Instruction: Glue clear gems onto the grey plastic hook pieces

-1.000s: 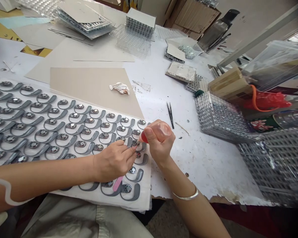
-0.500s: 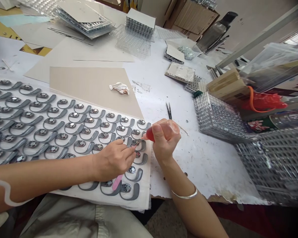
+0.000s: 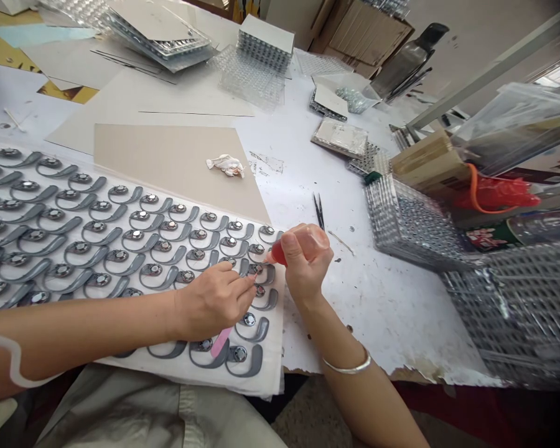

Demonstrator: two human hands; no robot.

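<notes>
My right hand (image 3: 305,270) is wrapped round a soft squeeze bottle (image 3: 313,241) with red liquid in it. The bottle lies tilted, its nozzle pointing left over the right edge of a white sheet (image 3: 276,336). On that sheet stand rows of grey curved bands (image 3: 261,330), each with a round, gem-like setting. My left hand (image 3: 217,302) is closed in a pinch on a slim pink tool (image 3: 221,341), whose flat end sticks out below the palm. Its fingertips are close to a setting (image 3: 256,269) near the nozzle; whether they touch it is hidden.
Black tweezers (image 3: 318,211) and a cotton swab (image 3: 342,242) lie right of the bottle. Beyond the bands, a crumpled white tissue (image 3: 226,165) rests on beige card (image 3: 168,149). Stacked clear trays (image 3: 410,218) line the right side. A grey bottle (image 3: 408,59) stands behind.
My right hand and the squeeze bottle have shifted slightly left, and the nozzle sits closer to the bands. My left hand has stayed nearly still.
</notes>
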